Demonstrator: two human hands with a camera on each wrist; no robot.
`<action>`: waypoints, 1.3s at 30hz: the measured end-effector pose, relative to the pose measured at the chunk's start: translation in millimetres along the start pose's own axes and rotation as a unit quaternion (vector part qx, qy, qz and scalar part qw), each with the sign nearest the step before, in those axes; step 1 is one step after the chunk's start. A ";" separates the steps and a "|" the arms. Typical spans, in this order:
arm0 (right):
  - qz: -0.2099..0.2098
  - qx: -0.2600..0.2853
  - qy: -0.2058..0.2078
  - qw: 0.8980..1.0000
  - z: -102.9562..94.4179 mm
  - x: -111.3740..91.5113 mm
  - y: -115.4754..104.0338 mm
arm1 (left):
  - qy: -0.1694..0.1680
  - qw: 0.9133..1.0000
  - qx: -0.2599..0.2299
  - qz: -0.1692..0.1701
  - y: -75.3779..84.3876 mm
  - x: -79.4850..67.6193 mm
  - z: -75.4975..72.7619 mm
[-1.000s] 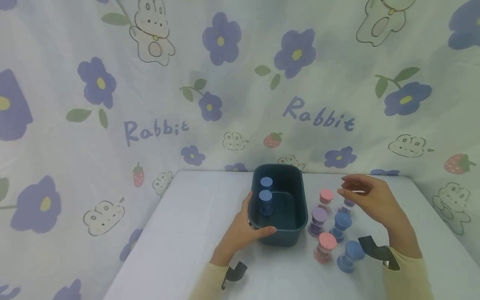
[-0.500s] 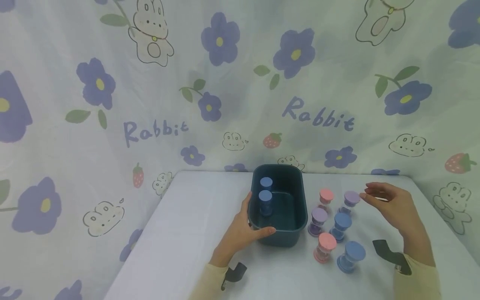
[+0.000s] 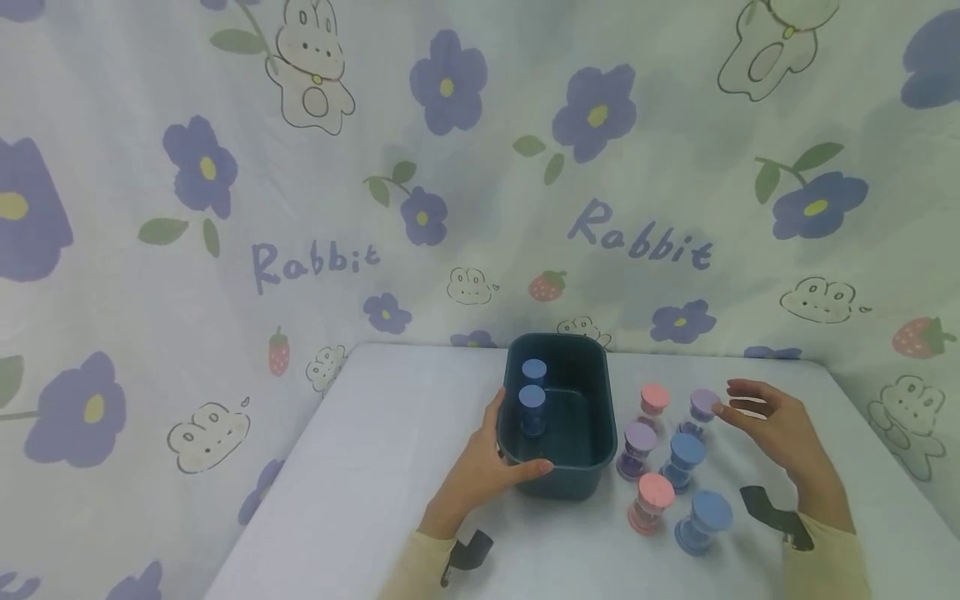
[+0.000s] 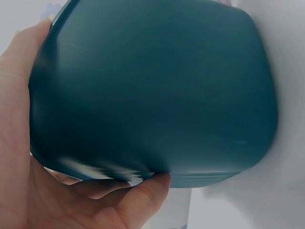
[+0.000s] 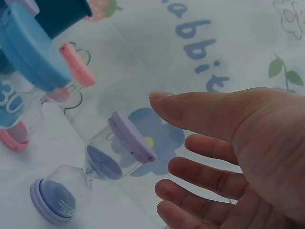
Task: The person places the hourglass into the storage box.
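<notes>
My left hand point(image 3: 483, 460) grips the dark teal plastic bin point(image 3: 558, 483) at its near left corner, the thumb lying along the near rim. In the left wrist view, thumb and fingers wrap the bin's wall point(image 4: 162, 95). Two dark-blue-capped hourglasses point(image 3: 532, 398) stand inside along the left side. To the right, my right hand point(image 3: 768, 421) hovers with fingers apart, holding nothing. Its thumb tip is close beside the cap of a purple hourglass point(image 3: 702, 406). In the right wrist view, that purple hourglass point(image 5: 131, 136) stands just off the fingertips.
Right of the bin stand other hourglasses on the white table point(image 3: 405, 433): a pink one point(image 3: 654, 397) at the back, a second purple one point(image 3: 637, 442), a blue one point(image 3: 686, 454), a front pink one point(image 3: 654, 496) and a front blue one point(image 3: 705, 517). A patterned curtain point(image 3: 480, 167) hangs behind.
My right hand first moves rightward off the back purple hourglass, uncovering its cap, then shifts slightly left toward it again. The left hand keeps its grip on the bin.
</notes>
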State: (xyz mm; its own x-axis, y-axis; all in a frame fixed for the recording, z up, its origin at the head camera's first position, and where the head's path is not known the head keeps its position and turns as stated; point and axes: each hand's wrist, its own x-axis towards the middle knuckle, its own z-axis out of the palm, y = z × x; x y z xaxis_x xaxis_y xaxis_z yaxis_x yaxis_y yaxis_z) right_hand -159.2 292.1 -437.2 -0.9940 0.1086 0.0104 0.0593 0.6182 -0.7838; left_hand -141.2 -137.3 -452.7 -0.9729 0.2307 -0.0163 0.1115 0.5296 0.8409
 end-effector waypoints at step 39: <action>-0.005 -0.001 -0.011 1.000 22.0 9.6 17.1 | -0.001 1.000 -0.012 -0.002 2.4 -4.2 -0.6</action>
State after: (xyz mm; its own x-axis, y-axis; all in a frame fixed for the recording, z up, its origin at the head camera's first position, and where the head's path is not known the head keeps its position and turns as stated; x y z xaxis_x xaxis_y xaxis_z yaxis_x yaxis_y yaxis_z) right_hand -169.8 286.6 -464.1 -0.9963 0.0864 0.0042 0.0504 0.6203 -0.7827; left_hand -137.0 -137.5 -450.2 -0.9731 0.2294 -0.0206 0.1024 0.5113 0.8533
